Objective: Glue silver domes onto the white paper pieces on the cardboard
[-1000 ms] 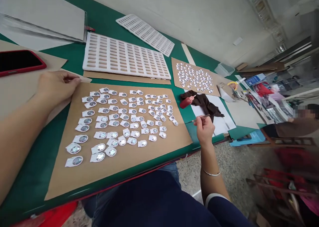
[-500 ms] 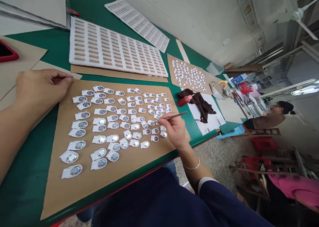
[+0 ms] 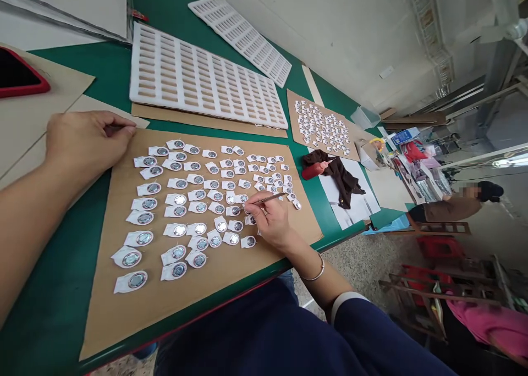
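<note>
Right hand (image 3: pixel 272 222) pinches tweezers (image 3: pixel 264 200) closed-fingered, tip down among the small round metal pieces (image 3: pixel 198 200) on the cardboard sheet (image 3: pixel 165 304); left hand (image 3: pixel 88 142), fingers curled, presses the sheet's far-left corner.

- Bright, even daylight; shadows are soft and faint.
- Glare whitens the window area at the right edge.
- Wide-angle lens bends the desk (image 3: pixel 103 84) and wall lines near the edges.
- Centre sharp; far right background slightly soft.
</note>
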Motion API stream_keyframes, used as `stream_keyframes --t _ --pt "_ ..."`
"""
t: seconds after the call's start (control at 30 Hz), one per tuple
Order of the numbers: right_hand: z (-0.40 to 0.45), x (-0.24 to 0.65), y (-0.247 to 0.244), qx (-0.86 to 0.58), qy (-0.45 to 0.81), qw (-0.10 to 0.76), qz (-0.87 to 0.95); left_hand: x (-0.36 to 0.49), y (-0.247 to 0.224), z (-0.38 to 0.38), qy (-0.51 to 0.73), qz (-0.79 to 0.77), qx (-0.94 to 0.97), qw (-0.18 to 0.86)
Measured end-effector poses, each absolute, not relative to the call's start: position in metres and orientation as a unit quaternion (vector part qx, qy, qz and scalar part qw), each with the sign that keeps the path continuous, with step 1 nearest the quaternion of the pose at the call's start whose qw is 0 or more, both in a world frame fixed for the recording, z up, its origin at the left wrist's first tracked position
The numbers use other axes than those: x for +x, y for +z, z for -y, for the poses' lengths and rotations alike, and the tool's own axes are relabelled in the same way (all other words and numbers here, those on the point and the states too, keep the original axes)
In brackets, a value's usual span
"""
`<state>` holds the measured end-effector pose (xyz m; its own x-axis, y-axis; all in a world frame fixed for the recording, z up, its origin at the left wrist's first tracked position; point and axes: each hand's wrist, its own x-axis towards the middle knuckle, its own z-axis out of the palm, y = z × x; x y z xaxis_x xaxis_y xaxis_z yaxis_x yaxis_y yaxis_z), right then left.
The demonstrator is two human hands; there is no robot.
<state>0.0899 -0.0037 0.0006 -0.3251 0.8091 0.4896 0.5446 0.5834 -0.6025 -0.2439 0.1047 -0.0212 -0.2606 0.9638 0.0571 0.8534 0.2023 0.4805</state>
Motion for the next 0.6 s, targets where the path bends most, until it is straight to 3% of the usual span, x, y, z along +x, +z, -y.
stream_keyframes --t 0.6 --pt "-0.0032 0.0843 -0.0057 -0.432 0.211 0.372 0.794 -0.2440 -0.0250 -0.1037 0.227 -0.760 0.598 0.116"
